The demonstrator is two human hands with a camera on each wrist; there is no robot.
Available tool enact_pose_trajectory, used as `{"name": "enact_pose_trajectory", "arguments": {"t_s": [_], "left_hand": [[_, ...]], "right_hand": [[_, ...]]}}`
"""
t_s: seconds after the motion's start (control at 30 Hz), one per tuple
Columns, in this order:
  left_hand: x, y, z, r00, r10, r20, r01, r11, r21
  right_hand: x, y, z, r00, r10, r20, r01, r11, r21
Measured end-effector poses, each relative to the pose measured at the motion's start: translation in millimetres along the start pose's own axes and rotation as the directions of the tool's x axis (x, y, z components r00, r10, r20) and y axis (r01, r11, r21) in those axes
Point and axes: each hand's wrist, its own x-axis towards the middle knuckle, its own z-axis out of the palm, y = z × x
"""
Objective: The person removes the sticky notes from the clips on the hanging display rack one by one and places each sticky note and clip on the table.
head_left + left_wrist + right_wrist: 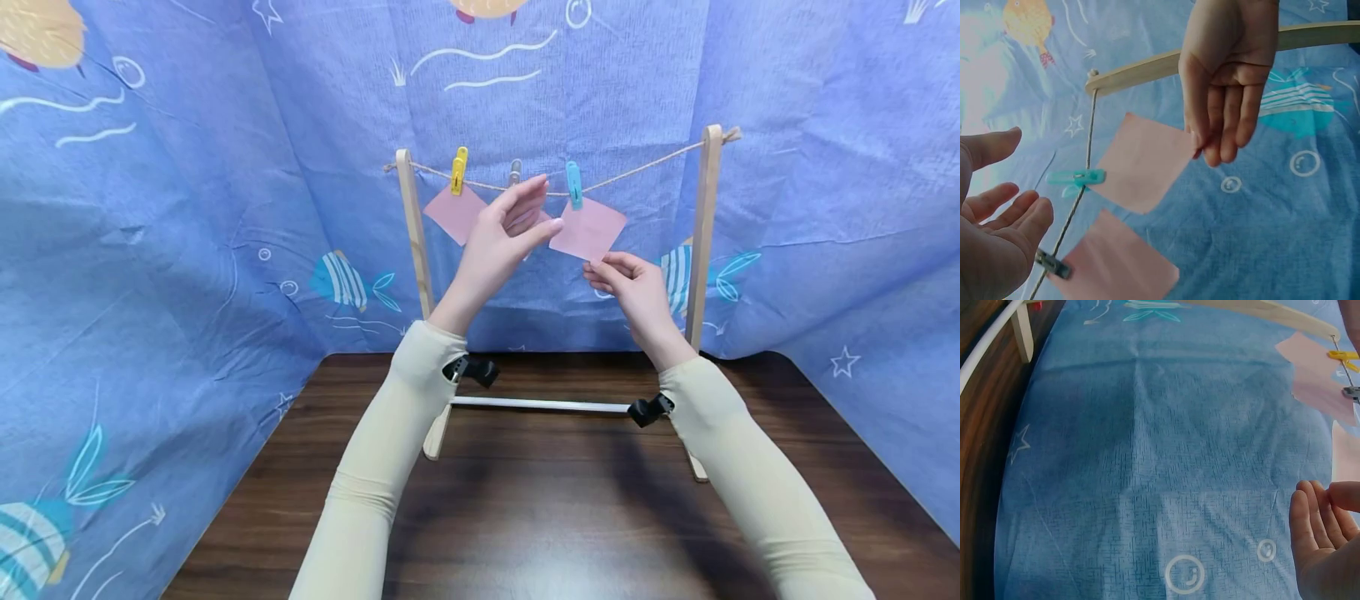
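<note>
A square of pink paper (588,229) hangs by one corner from a blue clothespin (574,185) on a string (648,168). My right hand (637,292) pinches its lower corner between thumb and fingers. Just left of that clothespin, my left hand (502,237) is raised, its fingers extended and thumb apart, holding nothing. Behind it, a grey clothespin (515,172) holds a second pink paper (1119,262), mostly hidden in the head view. At the left end of the string, a yellow clothespin (458,171) holds a third pink paper (456,214).
The string runs between a left wooden post (415,233) and a right wooden post (705,233). A white rod (540,405) joins the posts low down, above the dark wooden table (540,500). Blue patterned cloth (840,250) surrounds the back and sides.
</note>
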Motion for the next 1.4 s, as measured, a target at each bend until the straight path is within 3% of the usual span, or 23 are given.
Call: {"name": "enact_pose_trajectory", "arguments": {"t_s": [0.1,0.37,0.63,0.8,1.0,1.17,1.27,1.4], "left_hand": [[11.3,2.5,5.1,1.000,-0.021,0.002,0.021,1.000,0.005],[39.5,4.5,18.8,0.994,-0.103,-0.025,0.103,0.995,-0.012],[51.0,8.0,25.8,0.976,-0.216,-0.008,0.215,0.976,-0.035],[48.7,4.9,24.2,0.979,-0.199,-0.046,0.200,0.979,0.025],[47.7,2.1,19.9,0.992,-0.122,-0.033,0.124,0.989,0.084],[47.1,-0.4,19.4,0.994,-0.107,-0.038,0.111,0.988,0.110],[46.8,-2.3,19.9,0.994,-0.088,-0.065,0.095,0.990,0.105],[47.3,-1.4,21.4,0.989,-0.016,-0.145,0.030,0.995,0.092]], "right_hand": [[3.4,-1,-1,1.000,0.014,-0.002,-0.014,0.999,-0.029],[9.6,-4,-4,1.000,0.010,0.002,-0.010,1.000,0.021],[11.8,-4,-7,1.000,0.027,-0.015,-0.027,1.000,0.016],[11.0,-5,-8,1.000,0.024,0.003,-0.024,1.000,0.019],[10.7,-8,-8,1.000,0.018,0.009,-0.018,1.000,-0.004],[9.2,-9,-9,1.000,0.017,-0.002,-0.017,0.999,-0.027],[8.7,-10,-9,1.000,0.016,0.000,-0.016,1.000,-0.002],[9.6,-12,-9,1.000,0.010,0.006,-0.010,1.000,0.020]]}}
